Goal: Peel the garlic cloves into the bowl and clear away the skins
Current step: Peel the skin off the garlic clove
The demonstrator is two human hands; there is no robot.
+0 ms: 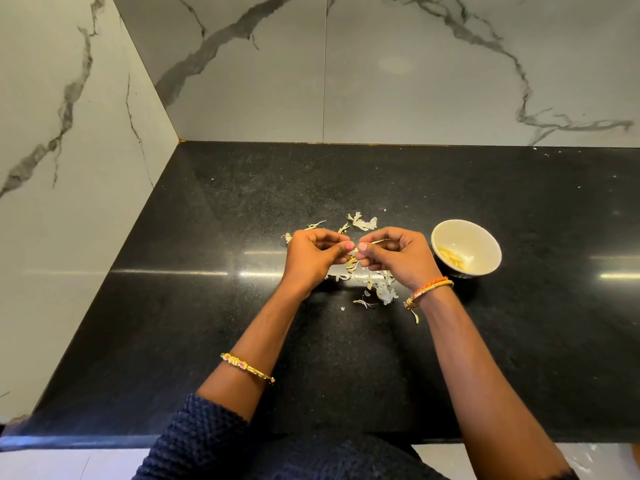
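Observation:
My left hand (317, 256) and my right hand (394, 258) meet above the black counter, and both pinch one small garlic clove (354, 251) between thumbs and fingertips. A strip of skin sticks out past my right thumb. Loose papery garlic skins (375, 285) lie scattered under and behind the hands, with more at the back (362, 221). A cream bowl (465, 249) stands just right of my right hand and holds several peeled cloves (452, 259).
The black granite counter (207, 306) runs into a corner of marble-patterned wall tiles on the left and at the back. Its front edge is close to my body. Bangles sit on both wrists.

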